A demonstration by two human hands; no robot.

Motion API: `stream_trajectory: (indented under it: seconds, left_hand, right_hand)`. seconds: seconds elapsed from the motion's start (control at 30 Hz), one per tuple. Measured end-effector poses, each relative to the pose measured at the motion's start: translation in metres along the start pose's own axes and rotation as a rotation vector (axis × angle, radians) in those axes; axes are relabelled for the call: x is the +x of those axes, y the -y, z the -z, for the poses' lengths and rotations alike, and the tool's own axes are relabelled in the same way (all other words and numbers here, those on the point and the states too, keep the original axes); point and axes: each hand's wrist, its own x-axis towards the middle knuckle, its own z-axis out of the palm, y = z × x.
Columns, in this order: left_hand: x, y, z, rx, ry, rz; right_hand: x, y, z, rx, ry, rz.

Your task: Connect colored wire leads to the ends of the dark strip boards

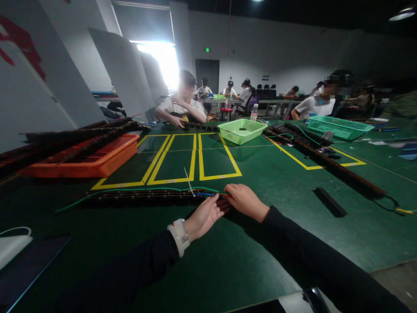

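A long dark strip point(146, 198) lies across the green table, with a green wire point(120, 189) running along its top and past its left end. A white cable tie point(188, 179) stands up from it, its tail loose. At the strip's right end, my right hand point(246, 201) is closed, fingertips pinching a bundle of coloured wires point(224, 194). Palm up beside it, my left hand point(205, 217) has its fingers stretched under the right hand, thumb close to the blue wire point(203, 194). The pinched wire ends are hidden by my fingers.
An orange basket point(114, 158) holding dark strips stands left. Beyond the yellow-taped boxes sit a light green basket point(243, 132) and a teal basket point(340, 128). More strips point(339, 167) and a short black piece point(329, 202) lie right. A co-worker point(182, 108) sits opposite.
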Motion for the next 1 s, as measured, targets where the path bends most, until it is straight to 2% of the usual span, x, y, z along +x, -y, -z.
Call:
stream_trajectory:
  seconds: [0.2,0.33,0.5,0.7,0.87,1.0]
  left_hand:
    - [0.003,0.001,0.002,-0.102,0.005,-0.049]
    - [0.005,0.003,0.005,-0.132,0.034,-0.056]
    - [0.007,0.004,0.007,-0.115,0.005,-0.062]
    - [0.008,0.003,0.007,-0.102,-0.04,-0.071]
    - [0.01,0.003,0.008,-0.138,-0.036,-0.04]
    - [0.011,0.003,0.008,-0.133,-0.042,-0.055]
  right_hand:
    - [-0.002,0.004,0.005,-0.163,0.025,0.246]
    - [-0.003,0.006,0.008,-0.191,0.01,0.323]
    - [-0.004,0.009,0.009,-0.152,0.019,0.358]
    - [-0.006,0.013,0.009,-0.121,-0.009,0.319]
    - [-0.006,0.015,0.015,-0.18,-0.022,0.418]
    - [-0.007,0.017,0.018,-0.065,-0.031,0.397]
